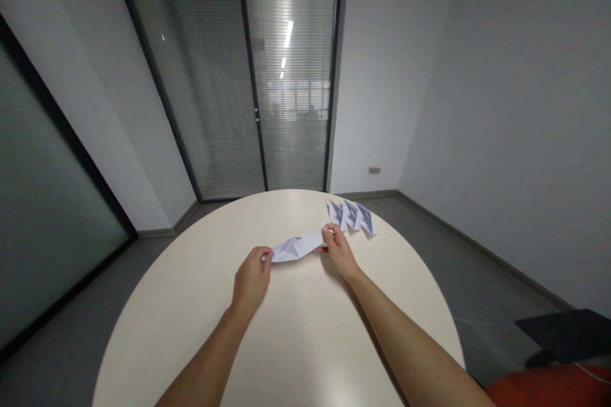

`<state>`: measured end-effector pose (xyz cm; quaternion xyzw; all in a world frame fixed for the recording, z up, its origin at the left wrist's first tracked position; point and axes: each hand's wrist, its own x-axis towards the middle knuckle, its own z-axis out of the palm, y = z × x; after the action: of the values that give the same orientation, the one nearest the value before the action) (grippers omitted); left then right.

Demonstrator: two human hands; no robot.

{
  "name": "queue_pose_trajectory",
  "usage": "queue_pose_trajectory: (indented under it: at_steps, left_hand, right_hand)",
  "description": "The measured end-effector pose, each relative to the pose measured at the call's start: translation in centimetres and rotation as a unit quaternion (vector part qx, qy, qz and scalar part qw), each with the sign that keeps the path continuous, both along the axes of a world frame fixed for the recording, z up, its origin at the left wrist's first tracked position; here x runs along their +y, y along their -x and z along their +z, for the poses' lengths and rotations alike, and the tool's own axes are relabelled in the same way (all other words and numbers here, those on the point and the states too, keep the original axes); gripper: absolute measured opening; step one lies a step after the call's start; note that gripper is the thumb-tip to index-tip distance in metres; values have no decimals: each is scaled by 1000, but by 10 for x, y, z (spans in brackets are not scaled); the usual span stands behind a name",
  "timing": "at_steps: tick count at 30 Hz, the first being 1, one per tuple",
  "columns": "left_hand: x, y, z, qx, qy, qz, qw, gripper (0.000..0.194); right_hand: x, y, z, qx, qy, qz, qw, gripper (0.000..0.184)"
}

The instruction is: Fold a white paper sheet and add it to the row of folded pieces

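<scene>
A folded sheet of white paper [296, 247] stretches between my two hands, just above the table, with creases across its middle. My left hand [254, 276] pinches its left end between thumb and fingers. At the other end, a little higher, my right hand [340, 251] grips the paper in the same way. Just beyond my right hand lie three folded paper pieces [352, 214] in an overlapping row, with pointed corners and shaded folds. The fingertips partly hide both ends of the held paper.
The round cream table [191, 318] fills the space before me. Past its far edge stand glass doors with blinds [291, 140]. A black flat object [568, 334] and a red seat [548, 388] are at the lower right. A socket [375, 170] sits on the wall.
</scene>
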<state>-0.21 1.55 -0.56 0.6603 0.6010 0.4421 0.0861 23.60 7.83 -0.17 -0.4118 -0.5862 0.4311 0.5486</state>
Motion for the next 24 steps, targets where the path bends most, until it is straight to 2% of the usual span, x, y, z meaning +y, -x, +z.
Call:
queue_pose_trajectory:
  at_steps: [5,12,16,21,24]
  left_hand:
    - [3,0,-3,-42,20,30,998,24]
    - [6,0,-5,-120,4,-5,993,29]
    - [8,0,-9,-139,-2,2,990,28]
    - [13,-3,-15,-273,29,-29,961,39]
    - [15,-6,-14,-324,13,-34,945,42]
  right_hand:
    - [2,-2,-3,27,8,8,1000,46]
    - [4,-2,-6,49,32,6,998,48]
    - [3,-2,-5,65,36,7,997,50]
    - [1,-2,-2,74,33,20,997,49]
    - [0,-3,-2,80,26,12,996,48]
